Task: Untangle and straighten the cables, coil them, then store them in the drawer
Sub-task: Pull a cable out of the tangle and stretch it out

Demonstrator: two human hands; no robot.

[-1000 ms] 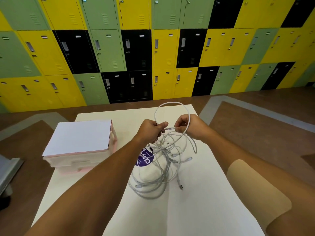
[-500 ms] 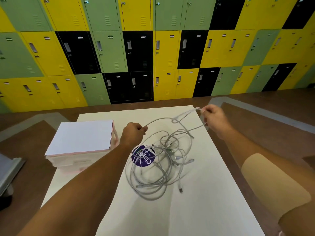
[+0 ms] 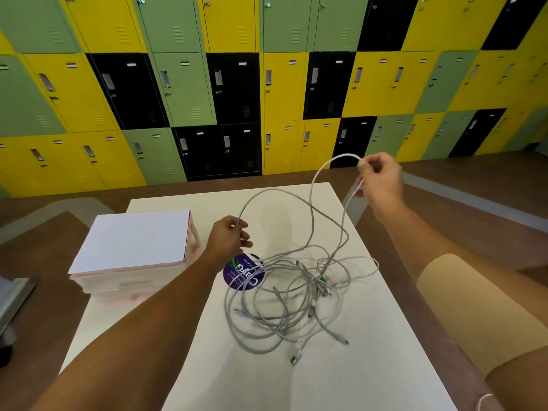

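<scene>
A tangle of several white cables [image 3: 284, 304] lies on the white table [image 3: 355, 375], plugs sticking out at its near side. My right hand [image 3: 381, 180] is raised above the table's far right corner, pinching a loop of one white cable [image 3: 314, 179] that arcs up from the pile. Lower and to the left, my left hand [image 3: 229, 240] pinches a strand of cable that curves over to the tangle. The small white and pink drawer unit [image 3: 133, 253] stands on the table's left side, its drawers shut.
A round purple sticker [image 3: 241, 274] lies on the table under the tangle's left edge. Yellow, green and black lockers [image 3: 267, 84] fill the far wall. Brown floor surrounds the table. A grey object [image 3: 12, 298] sits at the left edge.
My hands, close together over the tangle a second ago, have drawn apart. The right hand rose up and to the right, lifting a cable loop; the left stayed low beside the pile.
</scene>
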